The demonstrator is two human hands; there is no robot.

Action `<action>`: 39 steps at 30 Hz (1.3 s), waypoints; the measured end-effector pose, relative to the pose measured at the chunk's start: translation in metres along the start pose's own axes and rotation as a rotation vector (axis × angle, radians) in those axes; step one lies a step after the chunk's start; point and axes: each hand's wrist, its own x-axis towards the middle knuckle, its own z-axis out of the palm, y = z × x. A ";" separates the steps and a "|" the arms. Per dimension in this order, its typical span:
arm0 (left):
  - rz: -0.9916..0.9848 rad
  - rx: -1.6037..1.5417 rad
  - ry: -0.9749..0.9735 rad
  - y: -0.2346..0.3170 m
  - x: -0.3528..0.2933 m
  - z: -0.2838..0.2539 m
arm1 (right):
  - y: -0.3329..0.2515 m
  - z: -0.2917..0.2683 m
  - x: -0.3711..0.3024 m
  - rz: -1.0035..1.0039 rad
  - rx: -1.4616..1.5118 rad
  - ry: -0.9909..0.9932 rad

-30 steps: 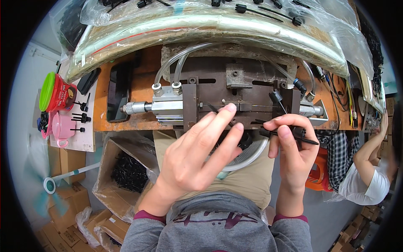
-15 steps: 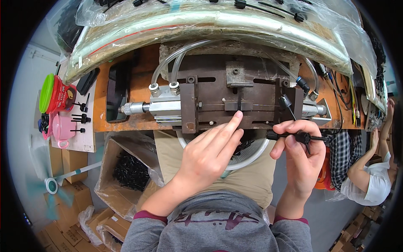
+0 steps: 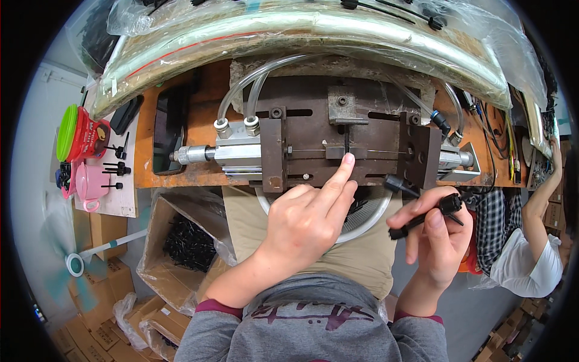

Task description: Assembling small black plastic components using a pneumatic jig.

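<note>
My left hand point(image 3: 306, 222) reaches to the middle of a dark metal fixture point(image 3: 301, 90), its index finger stretched out. That fingertip touches the near end of a thin black rod point(image 3: 346, 137) lying across a small dark block point(image 3: 335, 153). Nothing is gripped in this hand. Near the fixture's right end, my right hand point(image 3: 439, 244) is closed on several black plastic rod-shaped parts point(image 3: 414, 225) with knobbed ends. They stick out between the fingers at different angles, and the palm side is partly hidden.
Air cylinders point(image 3: 237, 154) with clear hoses point(image 3: 256, 90) flank the fixture. Below it, a white-rimmed basket point(image 3: 377, 217) sits at my lap. A carton of black parts point(image 3: 188, 241) stands left, near a fan point(image 3: 75, 265). A pink cup point(image 3: 90, 183) is far left; another person point(image 3: 525, 259) sits right.
My right hand has lowered slightly and turned the black parts, drawing them away from the fixture's right end. The left fingertip stays at the rod. The person at right has moved an arm.
</note>
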 end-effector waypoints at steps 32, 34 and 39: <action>0.020 0.017 0.030 0.000 0.002 0.000 | 0.009 0.002 -0.008 -0.514 -0.991 0.298; 0.012 0.037 0.005 0.002 0.004 -0.002 | 0.015 0.005 -0.005 -0.602 -0.975 0.297; -0.016 0.024 -0.021 0.002 0.003 -0.005 | 0.023 0.004 -0.004 -0.803 -1.148 0.285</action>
